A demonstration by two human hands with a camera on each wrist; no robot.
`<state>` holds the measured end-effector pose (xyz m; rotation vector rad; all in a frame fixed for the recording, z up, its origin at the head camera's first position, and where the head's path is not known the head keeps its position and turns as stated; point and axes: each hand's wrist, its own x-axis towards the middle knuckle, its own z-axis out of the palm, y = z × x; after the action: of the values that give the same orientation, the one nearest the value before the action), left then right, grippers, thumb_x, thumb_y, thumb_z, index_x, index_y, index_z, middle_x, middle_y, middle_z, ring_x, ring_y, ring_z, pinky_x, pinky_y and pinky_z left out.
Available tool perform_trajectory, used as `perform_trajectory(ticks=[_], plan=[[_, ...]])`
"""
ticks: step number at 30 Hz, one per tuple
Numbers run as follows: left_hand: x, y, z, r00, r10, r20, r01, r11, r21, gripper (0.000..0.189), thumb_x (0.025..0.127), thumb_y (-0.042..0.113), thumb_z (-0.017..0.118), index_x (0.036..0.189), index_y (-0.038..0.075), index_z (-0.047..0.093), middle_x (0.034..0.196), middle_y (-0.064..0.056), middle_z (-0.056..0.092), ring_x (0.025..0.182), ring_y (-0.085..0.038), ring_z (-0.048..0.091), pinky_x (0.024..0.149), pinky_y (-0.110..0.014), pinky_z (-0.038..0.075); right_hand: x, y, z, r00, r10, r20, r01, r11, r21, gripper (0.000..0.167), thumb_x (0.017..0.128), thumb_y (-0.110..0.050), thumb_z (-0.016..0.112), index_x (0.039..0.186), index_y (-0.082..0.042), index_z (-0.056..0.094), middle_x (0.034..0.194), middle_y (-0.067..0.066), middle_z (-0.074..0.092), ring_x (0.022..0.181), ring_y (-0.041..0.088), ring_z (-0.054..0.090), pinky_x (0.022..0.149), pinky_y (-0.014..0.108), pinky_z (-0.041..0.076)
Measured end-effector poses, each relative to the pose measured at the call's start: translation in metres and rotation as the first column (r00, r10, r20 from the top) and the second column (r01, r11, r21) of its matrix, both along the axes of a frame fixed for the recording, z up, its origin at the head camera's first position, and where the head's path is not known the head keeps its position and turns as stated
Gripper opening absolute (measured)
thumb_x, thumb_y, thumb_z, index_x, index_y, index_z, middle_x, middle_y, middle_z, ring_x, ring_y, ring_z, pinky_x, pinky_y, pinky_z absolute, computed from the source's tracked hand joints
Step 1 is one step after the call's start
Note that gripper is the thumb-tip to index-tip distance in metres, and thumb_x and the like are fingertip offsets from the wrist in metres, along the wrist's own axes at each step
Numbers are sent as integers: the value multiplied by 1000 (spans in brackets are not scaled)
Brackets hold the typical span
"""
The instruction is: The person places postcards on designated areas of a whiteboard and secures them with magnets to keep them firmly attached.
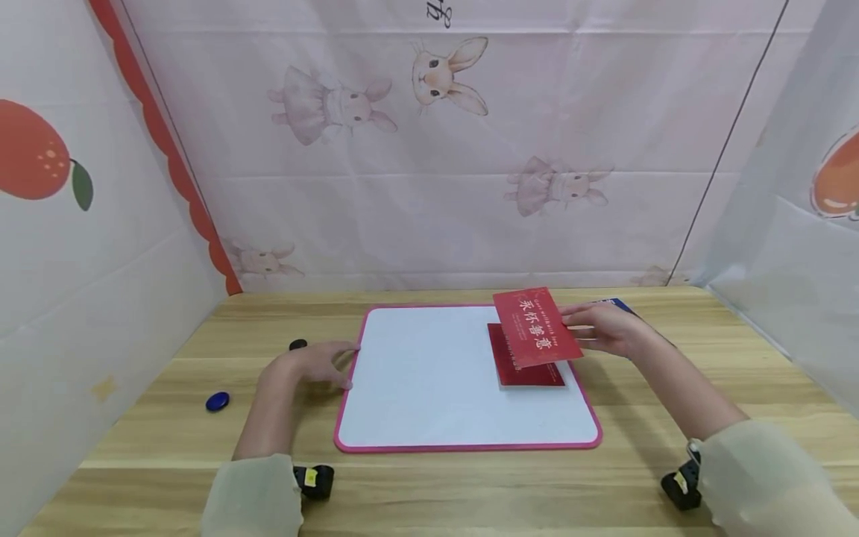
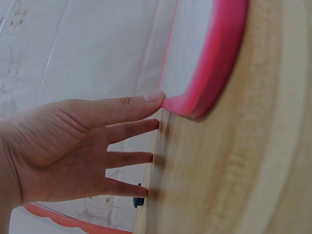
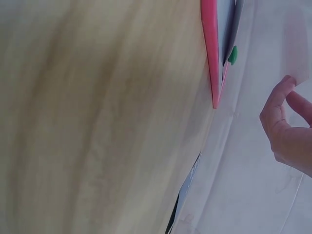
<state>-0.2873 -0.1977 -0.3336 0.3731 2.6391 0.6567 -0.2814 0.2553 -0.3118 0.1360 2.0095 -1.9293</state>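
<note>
My right hand (image 1: 607, 328) pinches the right edge of a red card (image 1: 537, 328) printed with white Chinese characters, holding it tilted above the board. Under it, a second red card or booklet (image 1: 530, 374) lies on the right part of a whiteboard (image 1: 429, 373) with a pink rim. In the right wrist view, thumb and fingertips of the right hand (image 3: 287, 134) meet at a washed-out pinkish sheet (image 3: 296, 46). My left hand (image 1: 315, 363) is at the board's left edge. Its thumb (image 2: 155, 96) touches the pink rim, and the other fingers extend straight down to the tabletop.
On the wooden table (image 1: 416, 492), a blue round piece (image 1: 218, 401) and a black one (image 1: 298, 344) lie left of the board. A flat item with a blue edge (image 1: 620, 304) is partly hidden behind the right hand. Printed curtains (image 1: 403, 224) enclose the back and sides.
</note>
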Motion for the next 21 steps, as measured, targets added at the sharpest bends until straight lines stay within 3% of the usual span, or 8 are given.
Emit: perform_trajectory(ticks=[21], plan=[[-1,-2,1,1000,15,22,-15,1000,13,74,78,26,74,141,14,37,145,-19,26,131,-40,19,101,-60,17,-4,-33,-2,999,32,-10,-32,999,-1,49,95,-6,46,138,8,28,108,13,55,87,20,62,83,34,49]])
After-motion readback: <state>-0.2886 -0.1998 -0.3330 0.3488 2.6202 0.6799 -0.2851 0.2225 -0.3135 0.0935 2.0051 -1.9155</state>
